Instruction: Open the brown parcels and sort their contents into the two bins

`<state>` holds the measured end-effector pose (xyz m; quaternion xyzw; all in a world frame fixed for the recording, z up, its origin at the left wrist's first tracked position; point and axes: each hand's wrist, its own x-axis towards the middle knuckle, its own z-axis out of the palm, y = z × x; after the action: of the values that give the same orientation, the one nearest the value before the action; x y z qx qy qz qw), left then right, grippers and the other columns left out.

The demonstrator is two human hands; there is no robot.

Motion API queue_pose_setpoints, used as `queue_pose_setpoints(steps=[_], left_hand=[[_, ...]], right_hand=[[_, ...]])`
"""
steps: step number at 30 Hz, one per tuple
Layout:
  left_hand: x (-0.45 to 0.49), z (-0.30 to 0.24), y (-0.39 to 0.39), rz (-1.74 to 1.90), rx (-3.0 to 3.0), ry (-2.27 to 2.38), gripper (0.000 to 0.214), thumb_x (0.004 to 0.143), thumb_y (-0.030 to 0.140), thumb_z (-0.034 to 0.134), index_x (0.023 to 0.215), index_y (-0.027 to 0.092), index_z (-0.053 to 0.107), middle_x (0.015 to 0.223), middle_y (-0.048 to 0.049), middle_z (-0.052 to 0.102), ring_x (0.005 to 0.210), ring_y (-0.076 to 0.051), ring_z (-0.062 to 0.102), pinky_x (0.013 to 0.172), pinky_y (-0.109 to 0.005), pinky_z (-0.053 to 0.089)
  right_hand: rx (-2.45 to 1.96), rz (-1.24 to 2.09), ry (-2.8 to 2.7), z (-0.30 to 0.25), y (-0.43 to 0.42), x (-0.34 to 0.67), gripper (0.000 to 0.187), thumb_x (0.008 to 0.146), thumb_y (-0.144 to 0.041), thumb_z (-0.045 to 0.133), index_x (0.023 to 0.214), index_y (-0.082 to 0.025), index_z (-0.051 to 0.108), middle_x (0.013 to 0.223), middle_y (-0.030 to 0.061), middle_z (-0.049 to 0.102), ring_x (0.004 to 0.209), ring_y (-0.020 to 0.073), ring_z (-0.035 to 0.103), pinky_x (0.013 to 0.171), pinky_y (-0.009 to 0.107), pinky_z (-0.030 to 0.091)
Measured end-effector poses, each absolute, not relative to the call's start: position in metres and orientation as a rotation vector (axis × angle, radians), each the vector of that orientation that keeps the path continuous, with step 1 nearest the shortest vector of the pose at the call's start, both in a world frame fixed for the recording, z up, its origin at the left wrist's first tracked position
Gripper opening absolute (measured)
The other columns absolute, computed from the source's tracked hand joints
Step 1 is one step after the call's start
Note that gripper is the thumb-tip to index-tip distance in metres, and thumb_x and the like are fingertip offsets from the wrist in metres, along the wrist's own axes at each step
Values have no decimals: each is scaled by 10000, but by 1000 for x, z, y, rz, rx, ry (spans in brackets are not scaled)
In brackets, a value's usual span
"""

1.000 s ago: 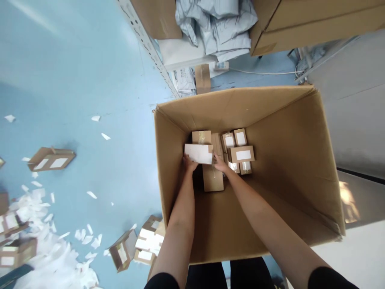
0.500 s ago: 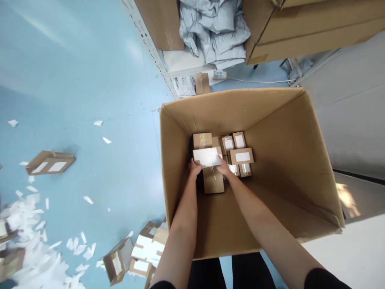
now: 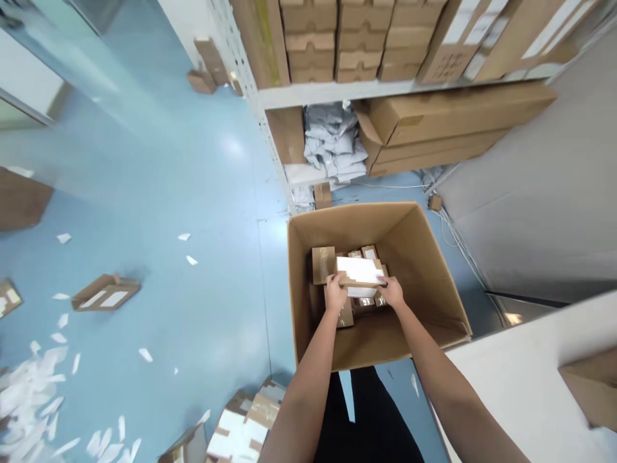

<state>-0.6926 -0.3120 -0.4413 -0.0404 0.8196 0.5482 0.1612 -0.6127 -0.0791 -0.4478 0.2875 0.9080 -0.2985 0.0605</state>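
Both my hands reach into a large open cardboard carton (image 3: pixel 424 257) standing on the blue floor. My left hand (image 3: pixel 335 290) grips the left end of a small brown parcel with a white label (image 3: pixel 360 271), and my right hand (image 3: pixel 393 292) grips its right end. The parcel is raised above several other small labelled parcels (image 3: pixel 324 262) lying on the carton's bottom, toward its far left side.
Metal shelving (image 3: pixel 337 90) behind the carton carries stacked cardboard boxes and grey mailer bags (image 3: pixel 335 141). Small parcels (image 3: pixel 105 292) and white paper scraps (image 3: pixel 29 386) litter the floor at left. More parcels (image 3: pixel 241 434) lie by my left leg. A white table (image 3: pixel 520 386) is at right.
My hands have lifted the labelled parcel up from the carton's bottom and moved it rightward. The camera has risen and tilted back, showing the shelving and more floor.
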Motion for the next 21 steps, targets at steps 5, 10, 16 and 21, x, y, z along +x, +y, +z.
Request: queue_pose_setpoints(steps=[5, 10, 16, 21], left_hand=[[-688, -346, -292, 1730, 177, 2368, 343, 831, 104, 692, 1140, 225, 782, 1287, -90, 587, 1181, -235, 660, 1105, -382, 522], [-664, -278, -268, 1842, 423, 2295, 277, 891, 212, 693, 1150, 235, 788, 1287, -90, 595, 1210, -230, 637, 1084, -383, 535], [-606, -231, -246, 1762, 634, 2248, 286, 896, 243, 700, 1167, 238, 790, 1278, -94, 604, 1185, -234, 641, 1009, -379, 573], [-525, -231, -207, 1699, 753, 2250, 280, 884, 236, 699, 1147, 235, 794, 1273, -92, 600, 1164, -233, 647, 958, -363, 602]], right_hand=[[861, -939, 3021, -325, -56, -589, 372, 854, -250, 627, 1181, -217, 800, 1140, 98, 655, 1087, 259, 676, 1030, 385, 531], [994, -936, 3164, -237, -41, -535, 373, 879, -306, 635, 1206, -240, 800, 1215, 98, 643, 1094, 261, 658, 1033, 396, 524], [1245, -951, 3199, -201, -32, -451, 372, 865, -306, 648, 1191, -229, 810, 1208, 104, 642, 1076, 263, 659, 1030, 408, 527], [1397, -1010, 3157, -204, -12, -351, 377, 845, -239, 648, 1186, -227, 808, 1210, 98, 636, 1124, 260, 653, 1039, 394, 536]])
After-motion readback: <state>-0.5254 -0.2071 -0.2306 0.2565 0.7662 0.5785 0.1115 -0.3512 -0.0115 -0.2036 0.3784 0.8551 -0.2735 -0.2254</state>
